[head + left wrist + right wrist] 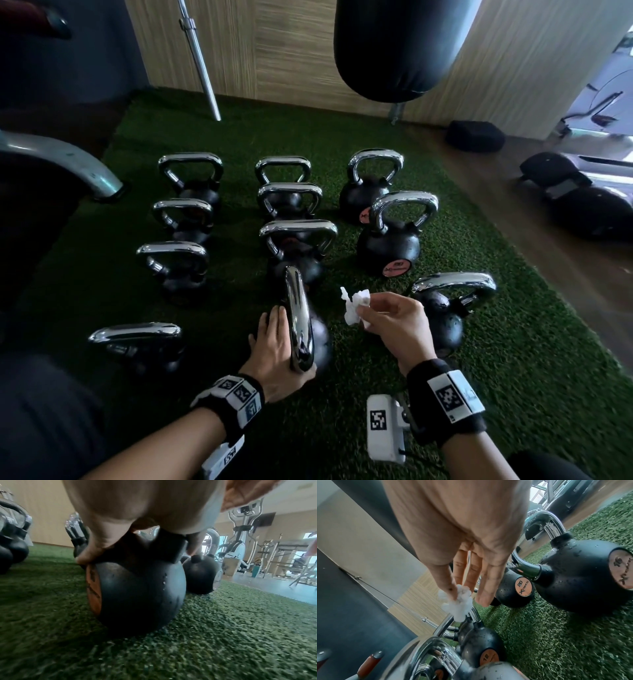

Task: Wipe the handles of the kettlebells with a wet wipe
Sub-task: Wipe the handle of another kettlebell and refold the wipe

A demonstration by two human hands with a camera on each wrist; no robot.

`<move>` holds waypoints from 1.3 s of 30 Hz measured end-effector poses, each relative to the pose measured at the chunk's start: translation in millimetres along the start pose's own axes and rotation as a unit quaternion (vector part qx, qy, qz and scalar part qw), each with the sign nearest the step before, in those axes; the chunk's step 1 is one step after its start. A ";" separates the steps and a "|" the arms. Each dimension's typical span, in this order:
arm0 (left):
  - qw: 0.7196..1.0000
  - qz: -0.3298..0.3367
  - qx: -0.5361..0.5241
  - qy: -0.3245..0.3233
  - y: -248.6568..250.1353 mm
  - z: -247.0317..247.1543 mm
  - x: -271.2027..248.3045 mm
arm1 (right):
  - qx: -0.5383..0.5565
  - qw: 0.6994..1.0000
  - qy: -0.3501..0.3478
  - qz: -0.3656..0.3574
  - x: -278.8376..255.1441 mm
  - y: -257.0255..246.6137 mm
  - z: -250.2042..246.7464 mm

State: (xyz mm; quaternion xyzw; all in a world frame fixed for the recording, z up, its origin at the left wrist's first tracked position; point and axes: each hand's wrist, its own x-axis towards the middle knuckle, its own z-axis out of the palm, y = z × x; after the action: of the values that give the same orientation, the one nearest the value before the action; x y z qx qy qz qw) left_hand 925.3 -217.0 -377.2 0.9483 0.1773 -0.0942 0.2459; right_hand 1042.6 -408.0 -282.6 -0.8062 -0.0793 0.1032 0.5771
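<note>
Several black kettlebells with chrome handles stand in three columns on green turf (pixel 513 359). The nearest one in the middle column (pixel 318 342) is turned so that its handle (pixel 298 318) points end-on at me. My left hand (pixel 274 339) holds it at the top of the ball, fingers (pixel 89 553) draped down one side of the handle post and thumb (pixel 193 545) on the other. My right hand (pixel 368 306) hovers just right of that handle. It pinches a crumpled white wet wipe (pixel 354 305) (pixel 457 601) between thumb and fingertips, clear of the chrome.
A kettlebell marked 16 (pixel 583 582) and one marked 20 (pixel 513 586) stand to the right. A black punching bag (pixel 404 48) hangs ahead. A steel bar (pixel 200 61) leans on the wood wall. A grey machine leg (pixel 68 161) is at left, dark pads (pixel 476 135) on bare floor at right.
</note>
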 end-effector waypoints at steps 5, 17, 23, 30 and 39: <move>0.989 0.138 -0.054 -0.029 -12.0 -46.2 -9.7 | -0.012 1.000 0.002 0.022 12.4 13.4 21.7; 0.982 0.161 -0.094 -0.040 -24.6 -45.0 -5.1 | -0.069 0.996 0.009 0.050 44.1 39.8 113.1; 0.978 0.175 -0.107 -0.035 -26.5 -44.7 -1.0 | -0.117 0.993 -0.003 -0.002 53.9 33.8 113.9; 0.981 0.163 -0.101 -0.020 -29.4 -40.8 -0.1 | -0.067 0.998 -0.005 -0.006 54.5 31.0 112.1; 0.986 0.140 -0.090 -0.019 -22.4 -47.8 -0.1 | -0.058 0.991 0.010 -0.124 54.6 6.1 101.2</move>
State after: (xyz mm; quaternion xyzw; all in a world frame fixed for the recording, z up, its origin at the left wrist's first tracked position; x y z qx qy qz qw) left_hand 921.0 -174.9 -345.7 0.9357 0.0454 -0.0608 0.3446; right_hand 1069.3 -303.9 -324.1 -0.8234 -0.1783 0.0181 0.5385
